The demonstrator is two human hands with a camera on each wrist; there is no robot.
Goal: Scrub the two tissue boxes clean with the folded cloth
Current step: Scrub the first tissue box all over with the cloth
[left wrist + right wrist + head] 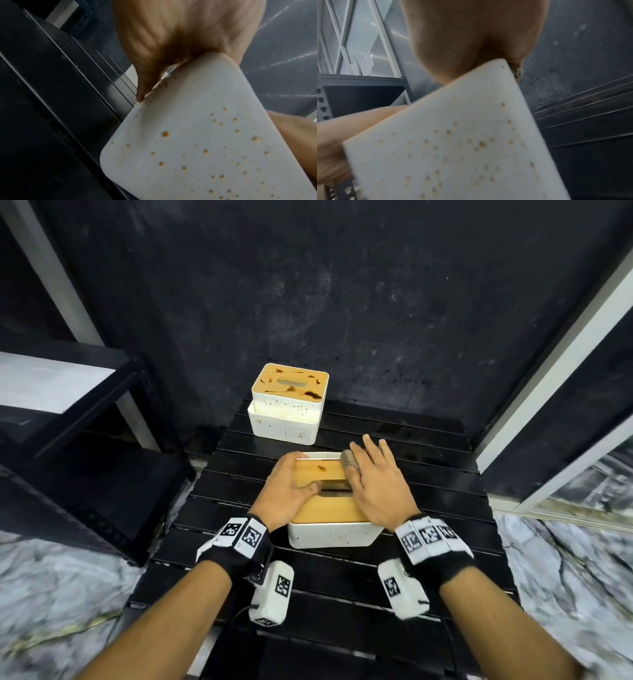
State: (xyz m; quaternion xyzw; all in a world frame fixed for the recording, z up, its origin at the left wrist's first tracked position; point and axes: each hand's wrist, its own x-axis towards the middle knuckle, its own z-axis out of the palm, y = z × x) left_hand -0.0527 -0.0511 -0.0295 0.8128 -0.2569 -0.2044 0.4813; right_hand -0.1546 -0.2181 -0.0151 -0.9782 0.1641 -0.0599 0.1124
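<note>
The near tissue box [332,534] is white with orange specks and has a wooden lid [329,510]. My left hand [291,484] lies on the lid's left part, fingers bent over the far left edge, thumb by the slot. My right hand [373,481] presses flat, fingers straight, on the folded grey cloth [348,461] at the lid's far right. A small dark spot [322,468] shows on the lid. The far tissue box [286,426] stands behind with dark stains [313,395] on its lid. The wrist views show the speckled wall [205,135] [453,135] and the cloth [517,73].
Both boxes stand on a black slatted table [342,577] against a dark wall. A black metal shelf unit [68,392] stands to the left. A white frame [565,364] runs along the right. Marble floor [565,577] surrounds the table.
</note>
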